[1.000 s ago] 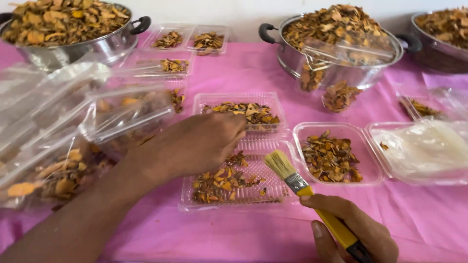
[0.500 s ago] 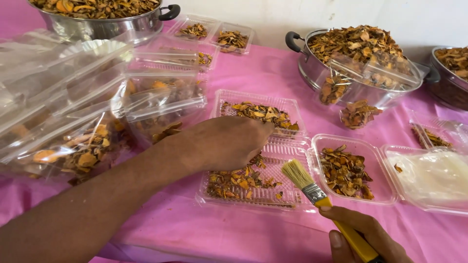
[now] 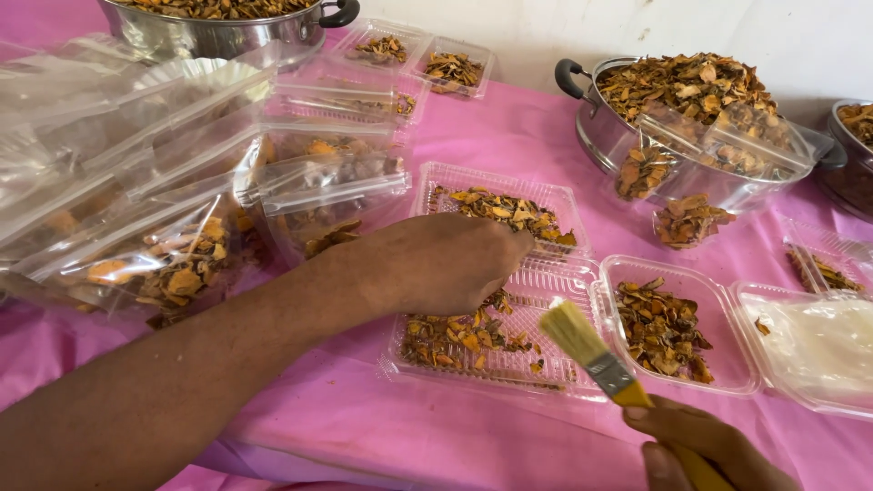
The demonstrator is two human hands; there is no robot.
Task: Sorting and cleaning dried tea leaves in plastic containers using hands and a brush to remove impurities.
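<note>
Left hand point(image 3: 432, 264) is down over the open tray point(image 3: 491, 341), knuckles up, fingers curled in among the dried chips point(image 3: 455, 332); whether they pinch any I cannot tell, the tips are hidden under the hand. That tray sits front and centre on the pink surface point(image 3: 364, 427), and its chips lie mostly in the near-left part, with the ribbed floor bare toward the right. So it looks only partly dealt with.

Right hand point(image 3: 705, 445), right of the tray at the bottom edge, has its fingers wrapped round a yellow-handled brush point(image 3: 596, 355), bristles raised just above the tray's right corner, not touching the chips.

Just behind the tray, a second tray point(image 3: 505, 209) holds a fuller layer. Right of the tray, another one point(image 3: 668, 327) is loaded too. Left of it, closed packs point(image 3: 182, 264) are piled up, apparently finished. Far right behind, a steel pot point(image 3: 691, 118) is heaped high, so plenty of stock looks left.
</note>
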